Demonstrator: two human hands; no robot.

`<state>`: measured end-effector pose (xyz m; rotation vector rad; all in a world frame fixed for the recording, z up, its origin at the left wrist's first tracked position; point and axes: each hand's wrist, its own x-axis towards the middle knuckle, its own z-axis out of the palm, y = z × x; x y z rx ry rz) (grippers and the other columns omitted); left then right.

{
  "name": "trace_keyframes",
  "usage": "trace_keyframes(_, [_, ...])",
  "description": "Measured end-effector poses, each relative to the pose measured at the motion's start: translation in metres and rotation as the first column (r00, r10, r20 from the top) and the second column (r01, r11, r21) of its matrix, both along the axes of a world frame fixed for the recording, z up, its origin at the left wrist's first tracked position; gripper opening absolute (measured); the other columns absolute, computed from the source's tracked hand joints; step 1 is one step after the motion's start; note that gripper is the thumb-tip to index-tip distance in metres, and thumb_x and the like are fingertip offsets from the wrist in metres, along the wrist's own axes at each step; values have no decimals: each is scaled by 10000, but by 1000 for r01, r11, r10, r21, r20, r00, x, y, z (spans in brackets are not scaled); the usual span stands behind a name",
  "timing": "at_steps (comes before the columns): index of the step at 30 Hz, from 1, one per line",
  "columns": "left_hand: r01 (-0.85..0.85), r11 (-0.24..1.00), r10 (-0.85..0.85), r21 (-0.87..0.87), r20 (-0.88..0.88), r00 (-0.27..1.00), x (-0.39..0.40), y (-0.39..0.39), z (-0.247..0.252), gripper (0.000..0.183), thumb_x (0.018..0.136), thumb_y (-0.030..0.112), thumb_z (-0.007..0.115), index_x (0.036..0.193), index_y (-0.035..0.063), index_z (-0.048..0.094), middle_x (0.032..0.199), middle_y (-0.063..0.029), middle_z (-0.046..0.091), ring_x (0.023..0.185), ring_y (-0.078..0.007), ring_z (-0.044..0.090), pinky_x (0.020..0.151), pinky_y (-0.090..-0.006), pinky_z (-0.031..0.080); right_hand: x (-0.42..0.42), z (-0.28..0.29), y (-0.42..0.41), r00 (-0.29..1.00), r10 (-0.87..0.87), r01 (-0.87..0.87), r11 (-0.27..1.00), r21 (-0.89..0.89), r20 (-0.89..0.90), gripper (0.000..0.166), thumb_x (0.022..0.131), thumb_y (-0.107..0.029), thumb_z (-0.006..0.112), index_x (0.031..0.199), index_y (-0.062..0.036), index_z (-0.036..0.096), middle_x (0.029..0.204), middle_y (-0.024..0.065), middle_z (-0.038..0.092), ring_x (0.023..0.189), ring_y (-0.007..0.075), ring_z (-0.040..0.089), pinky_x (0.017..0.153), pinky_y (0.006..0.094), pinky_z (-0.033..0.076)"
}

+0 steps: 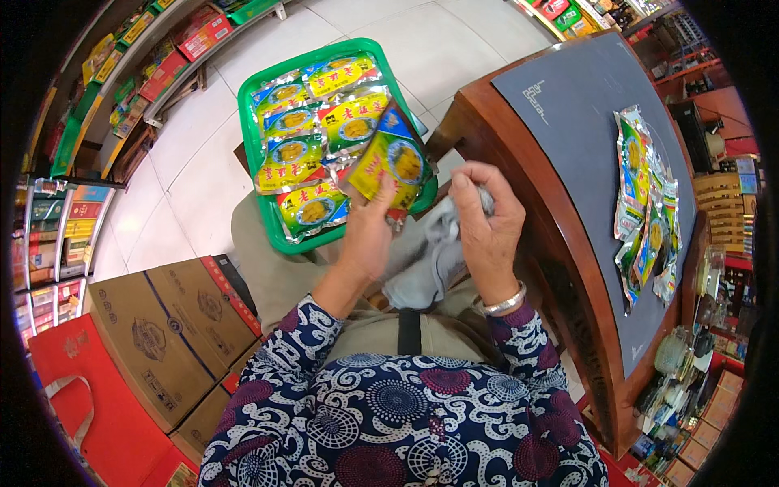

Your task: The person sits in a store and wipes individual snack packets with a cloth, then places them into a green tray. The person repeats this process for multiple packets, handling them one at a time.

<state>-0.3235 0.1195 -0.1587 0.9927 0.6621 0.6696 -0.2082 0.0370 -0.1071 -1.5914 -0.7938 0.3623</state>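
Observation:
My left hand [368,234] grips a foil food packet [395,161] by its lower edge, tilted above the right part of a green plastic tray [245,115]. Rows of similar yellow, green and blue packets [292,155] lie in the tray, which is over my lap. In my right hand [490,222], between thumb and curled fingers, is a bunched grey-white cloth [420,274] that hangs down over my legs. Several more packets [645,201] lie in a loose, overlapping pile on the grey mat of the wooden table to the right.
The wooden table [523,140] with its grey mat [566,103] stands close on my right. Cardboard boxes [176,341] and a red box or bag [103,395] stand at lower left. Stocked shelves [146,55] curve along the left. Pale floor tiles [164,189] lie beyond the tray.

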Motion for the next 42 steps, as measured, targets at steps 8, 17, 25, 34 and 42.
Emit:
trace_keyframes(8, [119,983,-98,-140,147,984,4,-39,7,397,1000,307,381,1278,25,399,1232,-119,522,1094,-216,557,924,-327,447,24,-15,26,691,-95,60,995,73,717,186,764,-30,659,941,-40,603,781,120,577,700,289,585,597,352,473])
trace_keyframes(17, [119,820,119,-559,370,921,0,-19,6,427,992,298,390,1330,40,350,1288,-125,495,1145,-268,529,947,-452,449,10,-38,5,795,-164,159,985,62,584,182,783,-19,633,956,-47,585,826,117,583,721,293,610,628,348,490])
trace_keyframes(25, [53,903,102,-425,334,937,-7,-3,10,400,892,56,564,1257,8,408,1195,-150,550,1049,-279,592,849,-428,540,13,-46,-24,996,16,-29,988,-149,-89,154,869,-167,621,894,-15,614,796,32,638,701,94,563,594,251,442])
trace_keyframes(34, [-69,906,162,-418,191,968,-5,-12,11,397,830,41,652,1186,10,479,1123,-112,600,976,-213,625,826,-331,529,6,-32,-17,930,240,-281,952,-117,-278,180,843,-187,664,871,-14,623,666,-22,564,589,38,480,534,203,394])
trace_keyframes(42, [-102,900,184,-425,157,970,-5,-7,7,402,813,48,677,1171,11,497,1089,-101,616,972,-193,625,834,-325,520,14,-35,-22,905,385,-414,894,-170,-182,175,824,-167,667,844,-5,603,704,-7,552,662,52,496,576,239,424])
